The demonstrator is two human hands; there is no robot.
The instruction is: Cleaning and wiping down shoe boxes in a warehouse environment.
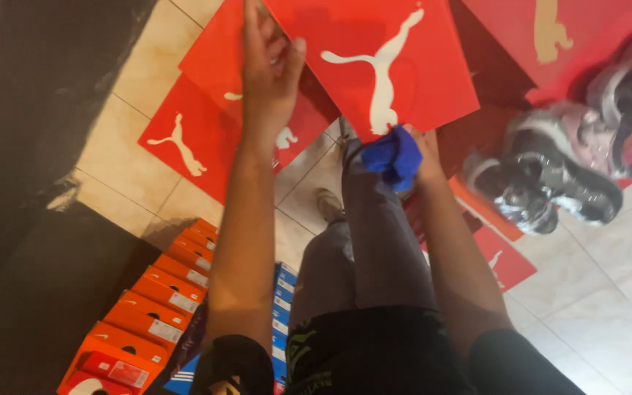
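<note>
Wiping goes on: left hand grips the red lid by its edge, right hand clutches a blue cloth, which likely needs pressing flat against it.

Red box lid and blue cloth in your hands

You hold a flat red lid with a pale leaping-animal logo tilted above the tiled floor, gripped at its left edge, while a crumpled blue cloth, probably a rag, presses against its lower edge.
</note>
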